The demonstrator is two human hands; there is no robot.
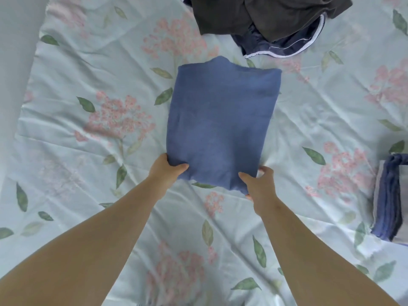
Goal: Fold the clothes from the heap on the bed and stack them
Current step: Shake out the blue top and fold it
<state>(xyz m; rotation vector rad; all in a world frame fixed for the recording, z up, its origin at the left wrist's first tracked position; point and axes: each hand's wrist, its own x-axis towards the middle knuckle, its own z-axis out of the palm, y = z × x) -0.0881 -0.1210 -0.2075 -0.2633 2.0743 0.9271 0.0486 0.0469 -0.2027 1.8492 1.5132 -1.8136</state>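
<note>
Two hands pinch one folded blue garment (220, 124) mid-bed (88, 69): left hand (165, 171) at its 7 o'clock corner, right hand (260, 184) at 5, thumbs on top. One folded stack (390, 199) lies at 3 o'clock, one dark heap (265, 18) at 12.

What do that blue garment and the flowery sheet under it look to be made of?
The blue garment looks like a soft, matte knit, perhaps cotton jersey: no shine, a slightly fuzzy face, limp edges. The flowery sheet looks like a smooth woven cloth with a faint sheen, maybe polyester or sateen: its sharp creases catch the light. Both are guesses from looks alone.
</note>
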